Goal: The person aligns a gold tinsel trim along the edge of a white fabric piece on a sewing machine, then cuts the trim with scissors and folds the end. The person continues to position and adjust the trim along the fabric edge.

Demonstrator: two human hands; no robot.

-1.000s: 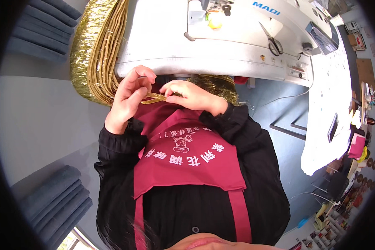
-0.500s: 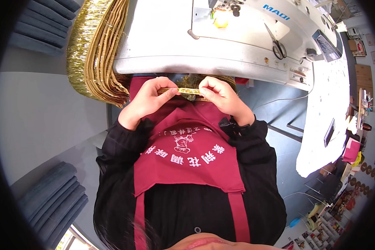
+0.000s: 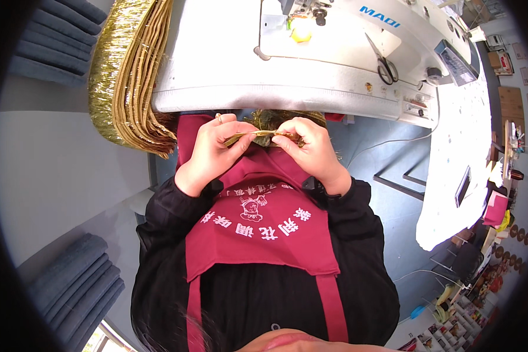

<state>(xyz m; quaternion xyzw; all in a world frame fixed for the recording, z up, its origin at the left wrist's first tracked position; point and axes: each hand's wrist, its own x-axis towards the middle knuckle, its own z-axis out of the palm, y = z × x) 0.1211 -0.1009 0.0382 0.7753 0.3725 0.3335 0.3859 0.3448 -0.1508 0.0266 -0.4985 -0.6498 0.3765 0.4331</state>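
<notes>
My left hand (image 3: pixel 213 151) and my right hand (image 3: pixel 312 150) pinch a narrow gold band (image 3: pixel 263 134) between thumbs and fingers, a short stretch of it spanning the gap over my lap. It appears to be the edge of a gold tinsel fringe (image 3: pixel 276 117), which hangs just beyond my fingers, below the table's front edge. Both hands are closed on the band, close together above my dark red apron (image 3: pixel 264 234). A ring shows on my left hand. Where the band runs behind the fingers is hidden.
Ahead stands a white sewing machine (image 3: pixel 416 29) on a pale table (image 3: pixel 229 79). Black-handled scissors (image 3: pixel 385 66) and a small yellow object (image 3: pixel 301 30) lie on it. A thick stack of gold fringe (image 3: pixel 123 82) drapes over the left end. White cloth (image 3: pixel 454 176) hangs at right.
Both hands have come slightly lower and nearer to me. The band between them has turned, showing its thin edge now instead of its flat face.
</notes>
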